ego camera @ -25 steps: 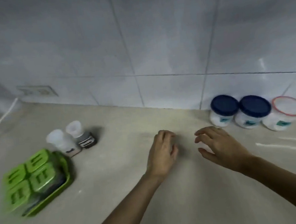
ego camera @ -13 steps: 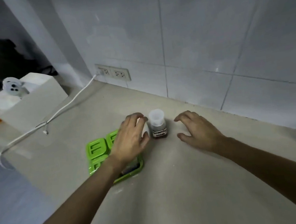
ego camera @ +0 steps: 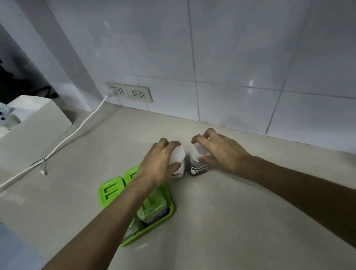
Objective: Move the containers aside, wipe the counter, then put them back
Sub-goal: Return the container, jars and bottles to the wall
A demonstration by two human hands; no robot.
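Head view, looking down on a pale counter [ego camera: 215,229] against a white tiled wall [ego camera: 239,40]. I see the left hand [ego camera: 160,161] curled over the white cap of the left shaker [ego camera: 179,163], thumb and fingers closed around the cap. The right hand [ego camera: 220,150] grips the cap of the right shaker [ego camera: 197,163] the same way. The two small shakers stand upright on the counter, just beside each other, near the wall. Each carries a dark printed label low on its body; the lettering is too blurred for me to read. The right shaker's contents look dark, the left's pale. Just in front of the left shaker, partly under the left forearm, sits a green tray [ego camera: 160,222] holding green-lidded boxes [ego camera: 110,190]; raised bar shapes mark the lids, no legible writing. At far left a white cable [ego camera: 73,132] runs from a double wall socket [ego camera: 130,93] across the counter, past a white box [ego camera: 25,131].
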